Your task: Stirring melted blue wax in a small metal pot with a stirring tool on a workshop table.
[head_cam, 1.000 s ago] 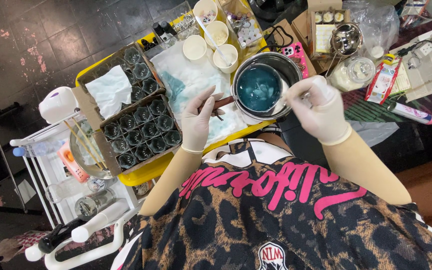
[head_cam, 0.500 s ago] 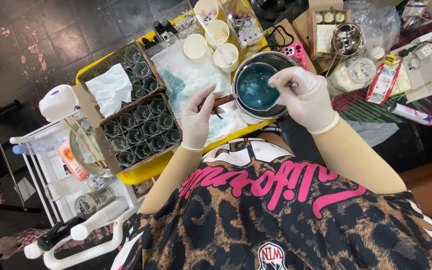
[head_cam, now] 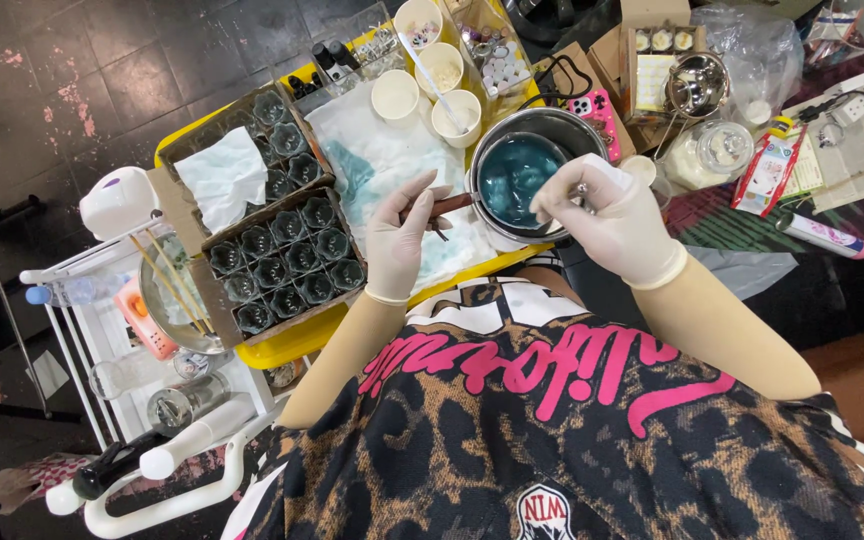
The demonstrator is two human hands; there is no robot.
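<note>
A small steel pot (head_cam: pixel 512 178) of teal liquid sits inside a larger steel pot (head_cam: pixel 562 128) on a yellow tray table (head_cam: pixel 292 345). My gloved left hand (head_cam: pixel 397 240) grips the small pot's wooden handle (head_cam: pixel 447 206). My gloved right hand (head_cam: pixel 617 220) hovers over the pot's right rim, pinching a thin metal stirring tool (head_cam: pixel 577 190) that dips into the liquid. White paper stained teal (head_cam: pixel 377 160) lies under the pots.
Two cardboard trays of dark glass cups (head_cam: pixel 282 260) sit left of my hands, one with a white tissue (head_cam: pixel 217 175). Paper cups (head_cam: pixel 442 70), small bottles (head_cam: pixel 327 55), a pink phone (head_cam: pixel 597 105), a glass jar (head_cam: pixel 707 150) and a white rack (head_cam: pixel 102 330) surround the table.
My right hand circled over the pot, swinging left across the liquid and back toward its right rim. The left hand stayed on the handle.
</note>
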